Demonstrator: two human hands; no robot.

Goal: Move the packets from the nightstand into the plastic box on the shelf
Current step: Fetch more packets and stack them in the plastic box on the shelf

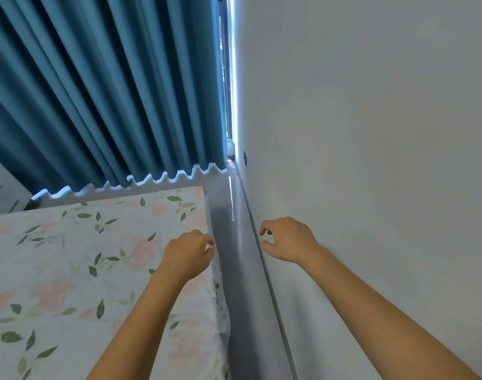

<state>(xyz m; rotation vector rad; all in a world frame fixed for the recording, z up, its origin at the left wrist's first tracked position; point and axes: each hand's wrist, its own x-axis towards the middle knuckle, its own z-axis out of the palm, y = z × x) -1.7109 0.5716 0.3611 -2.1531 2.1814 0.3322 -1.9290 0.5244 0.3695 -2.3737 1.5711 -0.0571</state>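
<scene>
No packets, plastic box or shelf show in the head view. My left hand [189, 253] hovers over the right edge of a bed with a floral sheet [83, 270], its fingers loosely curled and holding nothing. My right hand [285, 239] hangs in the air over the narrow floor gap beside the white wall, fingers loosely curled and empty. A white piece of furniture [1, 187] peeks in at the far left; whether it is the nightstand I cannot tell.
Blue curtains [97, 91] hang behind the bed down to the floor. A narrow strip of grey floor [239, 242] runs between the bed and the white wall [371, 133]. A small object lies at the strip's far end.
</scene>
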